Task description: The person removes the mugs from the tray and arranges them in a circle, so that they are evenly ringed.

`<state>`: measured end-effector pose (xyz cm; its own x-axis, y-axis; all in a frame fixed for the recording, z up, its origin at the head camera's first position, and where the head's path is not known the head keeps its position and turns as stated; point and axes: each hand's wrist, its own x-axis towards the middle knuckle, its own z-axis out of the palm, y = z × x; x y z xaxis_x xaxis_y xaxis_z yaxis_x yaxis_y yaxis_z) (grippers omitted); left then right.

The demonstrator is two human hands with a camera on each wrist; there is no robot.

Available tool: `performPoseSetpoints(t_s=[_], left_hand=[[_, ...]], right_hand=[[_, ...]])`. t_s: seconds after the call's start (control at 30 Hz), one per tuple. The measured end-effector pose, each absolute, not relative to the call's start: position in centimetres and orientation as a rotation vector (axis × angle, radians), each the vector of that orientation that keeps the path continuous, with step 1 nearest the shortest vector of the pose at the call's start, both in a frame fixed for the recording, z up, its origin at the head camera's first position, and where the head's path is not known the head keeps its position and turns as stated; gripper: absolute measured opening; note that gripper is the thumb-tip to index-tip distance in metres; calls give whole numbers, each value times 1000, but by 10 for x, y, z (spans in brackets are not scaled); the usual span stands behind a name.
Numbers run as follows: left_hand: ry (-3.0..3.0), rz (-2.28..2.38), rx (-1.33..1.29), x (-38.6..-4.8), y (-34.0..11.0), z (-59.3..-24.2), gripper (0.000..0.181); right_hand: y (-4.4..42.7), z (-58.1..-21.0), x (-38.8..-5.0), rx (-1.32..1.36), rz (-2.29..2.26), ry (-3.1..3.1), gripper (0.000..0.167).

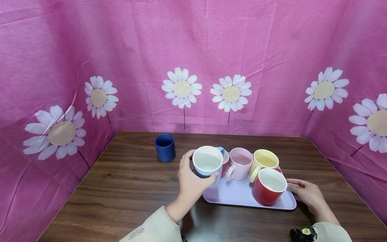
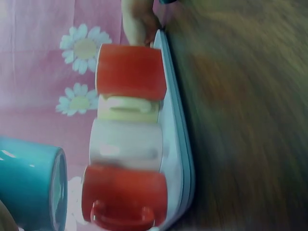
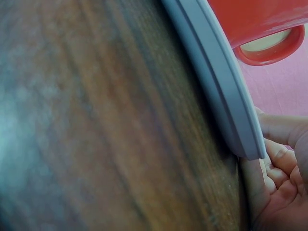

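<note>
My left hand (image 1: 191,178) grips a light blue mug (image 1: 208,161) with a white inside, thumb and fingers round its side. It is held above the left end of a lilac tray (image 1: 229,194); in the left wrist view the blue mug (image 2: 29,180) hangs apart from the tray. My right hand (image 1: 308,195) is at the tray's right end, where thumb and fingers pinch the rim in the right wrist view. On the tray stand a red mug (image 1: 266,193) at front right, a yellow mug (image 1: 266,159), a pink mug (image 1: 240,164) and another red mug (image 1: 224,164), partly hidden by the blue one.
A dark blue mug (image 1: 165,149) stands on the wooden table (image 1: 121,181), left of the tray and towards the back. Pink cloth (image 1: 145,50) with white daisies hangs behind the table and along both sides. A black strap (image 1: 302,234) sits at the right wrist.
</note>
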<state>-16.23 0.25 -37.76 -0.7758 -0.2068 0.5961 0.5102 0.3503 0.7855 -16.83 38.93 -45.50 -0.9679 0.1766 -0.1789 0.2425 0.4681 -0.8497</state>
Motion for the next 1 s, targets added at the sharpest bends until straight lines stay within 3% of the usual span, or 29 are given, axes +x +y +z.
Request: performPoseSetpoints(t_s=[1.0], left_hand=[[-2117,-1281,46,-174,-110,-415,82]], right_hand=[[389,-456,-167,369,-1569,2634,56]])
